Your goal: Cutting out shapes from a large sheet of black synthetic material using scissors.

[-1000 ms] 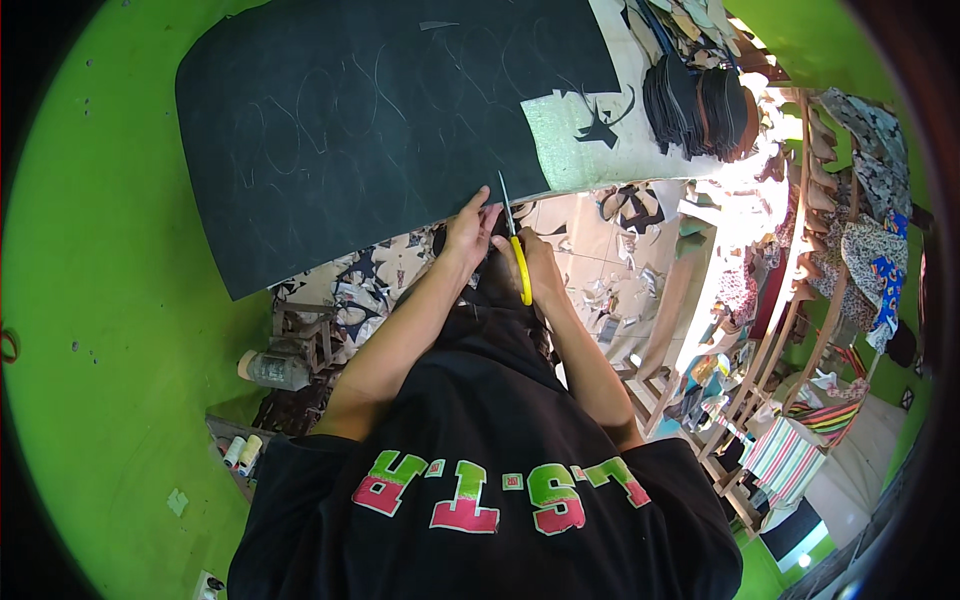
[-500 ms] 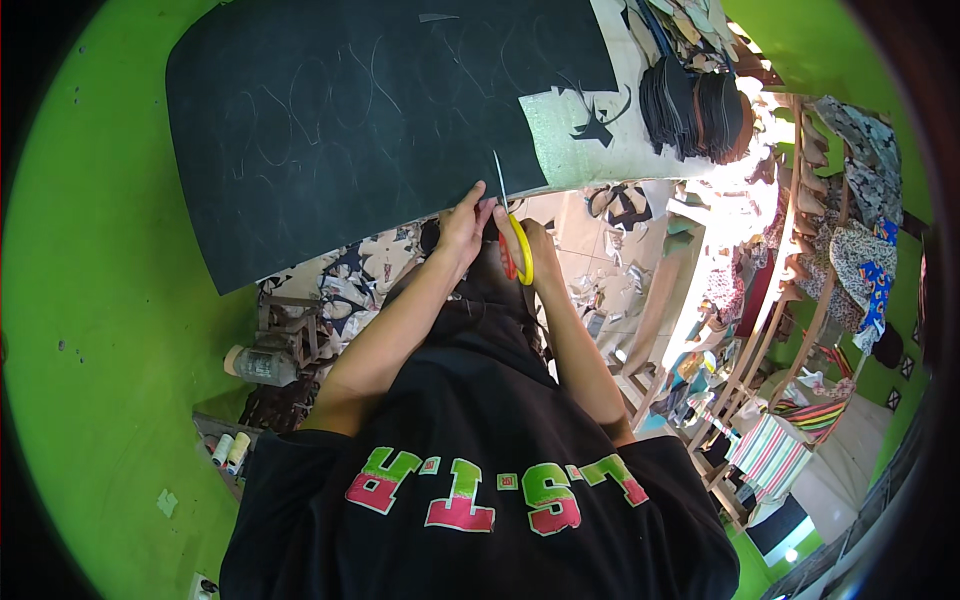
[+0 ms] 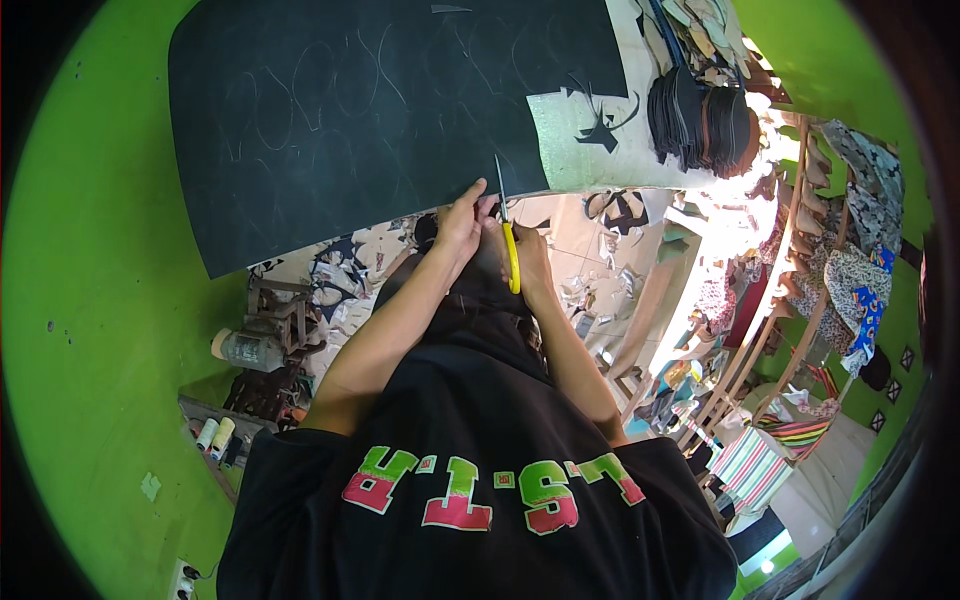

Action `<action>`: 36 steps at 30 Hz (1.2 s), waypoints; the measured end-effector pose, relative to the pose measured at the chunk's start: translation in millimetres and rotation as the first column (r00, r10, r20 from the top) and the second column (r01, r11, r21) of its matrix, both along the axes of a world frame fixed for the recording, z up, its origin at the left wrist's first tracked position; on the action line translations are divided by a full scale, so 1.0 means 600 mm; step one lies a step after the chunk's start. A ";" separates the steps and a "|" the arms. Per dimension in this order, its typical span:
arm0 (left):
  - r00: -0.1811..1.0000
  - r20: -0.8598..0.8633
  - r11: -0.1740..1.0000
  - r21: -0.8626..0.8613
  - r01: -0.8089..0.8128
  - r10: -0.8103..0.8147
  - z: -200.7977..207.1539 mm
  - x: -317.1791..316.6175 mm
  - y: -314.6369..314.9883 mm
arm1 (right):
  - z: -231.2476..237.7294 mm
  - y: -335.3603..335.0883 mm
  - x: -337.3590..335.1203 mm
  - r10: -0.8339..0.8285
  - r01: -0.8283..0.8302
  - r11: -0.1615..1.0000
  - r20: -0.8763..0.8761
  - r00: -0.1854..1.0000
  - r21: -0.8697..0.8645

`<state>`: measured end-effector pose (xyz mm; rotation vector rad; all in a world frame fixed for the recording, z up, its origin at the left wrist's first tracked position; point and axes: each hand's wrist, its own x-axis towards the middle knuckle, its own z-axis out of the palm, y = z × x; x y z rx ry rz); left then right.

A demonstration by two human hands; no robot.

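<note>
A large black sheet [image 3: 330, 130] with pale curved outlines drawn on it covers most of the table, its near edge overhanging toward me. My left hand [image 3: 460, 228] grips that near edge, thumb on top, the other fingers mostly hidden beneath. Just to its right, my right hand [image 3: 532, 262] is closed on a pair of scissors [image 3: 514, 262] with a yellow handle. The blades point away from me and lie at the sheet's near edge, left of its right corner. They look nearly closed.
Black offcuts [image 3: 600, 135] lie on the pale tabletop [image 3: 555, 150], beside stacked dark cut pieces [image 3: 690, 115]. Scraps litter the tiled floor [image 3: 570, 235]. A plastic jar [image 3: 250, 350] is at left near a green wall [image 3: 90, 300]. Wooden racks [image 3: 780, 300] stand at right.
The scissors' handles have come together; the red part seen before is hidden now. My right hand has dropped slightly toward me. My left hand keeps its place on the sheet's edge.
</note>
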<state>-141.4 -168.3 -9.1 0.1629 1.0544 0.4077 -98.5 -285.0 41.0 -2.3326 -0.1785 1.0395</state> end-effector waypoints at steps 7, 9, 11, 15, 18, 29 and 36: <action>0.995 0.096 0.999 0.036 0.005 -0.009 0.016 -0.010 0.003 | 0.048 0.044 0.052 -0.058 0.071 0.997 -0.284 0.957 0.035; 0.997 0.074 1.000 0.030 0.008 -0.010 0.021 -0.007 0.005 | 0.045 0.049 0.063 -0.036 0.061 0.995 -0.286 0.957 0.079; 0.999 0.053 1.000 0.018 -0.008 0.007 0.023 -0.005 -0.003 | 0.037 0.048 0.062 -0.061 0.103 0.989 -0.336 0.940 0.109; 0.996 0.087 1.000 0.006 -0.008 0.008 -0.004 -0.002 0.000 | 0.019 0.050 0.061 -0.001 0.025 0.997 -0.287 0.958 0.080; 0.999 0.031 1.000 -0.022 -0.017 0.017 -0.010 -0.007 -0.004 | 0.026 0.044 0.050 0.016 -0.006 0.999 -0.269 0.963 0.040; 0.990 0.129 0.999 0.009 -0.051 0.050 0.008 -0.010 0.001 | -0.012 0.055 0.073 -0.042 0.140 0.962 -0.379 0.924 0.233; 0.985 0.169 1.000 0.000 -0.028 0.028 -0.006 -0.013 0.000 | -0.005 0.067 0.088 -0.115 0.247 0.958 -0.599 0.792 0.144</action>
